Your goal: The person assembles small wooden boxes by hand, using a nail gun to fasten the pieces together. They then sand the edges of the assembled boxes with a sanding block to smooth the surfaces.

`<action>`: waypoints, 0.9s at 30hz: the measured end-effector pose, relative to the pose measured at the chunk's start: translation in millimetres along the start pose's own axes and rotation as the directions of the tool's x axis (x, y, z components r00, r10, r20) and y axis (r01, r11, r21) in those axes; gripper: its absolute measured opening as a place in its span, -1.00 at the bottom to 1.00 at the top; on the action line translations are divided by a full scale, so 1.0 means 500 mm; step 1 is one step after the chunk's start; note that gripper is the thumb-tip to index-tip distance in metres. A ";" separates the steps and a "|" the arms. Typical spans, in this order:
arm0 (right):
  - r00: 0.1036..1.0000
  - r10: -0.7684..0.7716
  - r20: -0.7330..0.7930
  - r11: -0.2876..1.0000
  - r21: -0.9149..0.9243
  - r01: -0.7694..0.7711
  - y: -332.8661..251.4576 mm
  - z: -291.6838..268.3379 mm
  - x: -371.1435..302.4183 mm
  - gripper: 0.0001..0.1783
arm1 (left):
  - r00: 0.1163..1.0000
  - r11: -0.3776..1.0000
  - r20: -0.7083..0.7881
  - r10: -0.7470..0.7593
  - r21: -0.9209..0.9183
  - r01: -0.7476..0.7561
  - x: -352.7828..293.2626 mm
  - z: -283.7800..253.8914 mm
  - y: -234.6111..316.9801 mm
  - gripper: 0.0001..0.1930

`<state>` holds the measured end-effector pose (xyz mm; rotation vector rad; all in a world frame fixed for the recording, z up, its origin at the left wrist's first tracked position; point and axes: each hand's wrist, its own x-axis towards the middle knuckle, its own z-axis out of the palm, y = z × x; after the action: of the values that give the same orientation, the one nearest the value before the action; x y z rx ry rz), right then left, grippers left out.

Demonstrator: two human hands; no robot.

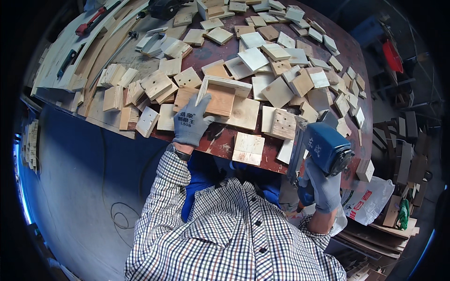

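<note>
My left hand (191,122), in a grey work glove, is closed on the left end of a wooden corner piece (221,99) near the table's front edge. That piece shows a reddish-brown face with pale plywood strips along its back and left sides. At the right, my gloved right hand (322,186) grips the handle of a blue nail gun (323,143). The gun's dark metal nose side is to its left, beside some small boards and apart from the corner piece. A small two-part plywood block (248,149) lies between my hands at the edge.
Many loose plywood blocks (277,91) cover the dark red table (219,143). Long boards with a red-handled tool (91,21) and a long metal bar (112,58) lie at the far left. A white plastic bag (372,203) hangs right of the table; a cable (123,220) curls on the floor.
</note>
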<state>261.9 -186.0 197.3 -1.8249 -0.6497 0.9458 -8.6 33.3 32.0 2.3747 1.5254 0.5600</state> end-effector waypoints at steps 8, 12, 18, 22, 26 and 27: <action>0.999 0.003 0.033 1.000 -0.005 -0.003 0.001 -0.004 0.004 -0.75 | 0.988 0.985 -0.095 0.120 -0.111 -0.130 0.004 0.023 -0.033 -0.30; 0.999 0.001 0.051 1.000 -0.016 0.000 -0.006 0.002 0.005 -0.75 | 0.988 0.986 -0.097 0.118 -0.106 -0.128 0.004 0.023 -0.036 -0.26; 0.989 0.020 0.145 0.999 -0.034 -0.015 -0.019 0.011 0.027 -0.72 | 0.985 0.988 -0.080 0.151 -0.026 -0.154 0.003 0.010 -0.030 -0.30; 0.970 0.057 0.236 0.995 -0.089 -0.037 -0.064 0.040 0.057 -0.69 | 0.994 0.994 -0.012 0.110 0.022 -0.110 0.011 -0.001 -0.014 -0.39; 0.957 0.027 0.288 0.986 -0.165 0.022 -0.090 0.071 0.072 -0.70 | 0.996 0.995 -0.010 0.088 0.042 -0.088 0.015 -0.007 0.007 -0.34; 0.952 0.053 0.300 0.986 -0.169 -0.002 -0.098 0.076 0.072 -0.71 | 0.997 0.996 -0.008 0.081 0.050 -0.080 0.015 -0.007 0.008 -0.31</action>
<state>249.0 -119.4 220.6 -1.8535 -0.9191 1.2376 -4.3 38.7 38.1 2.4836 1.4694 0.5592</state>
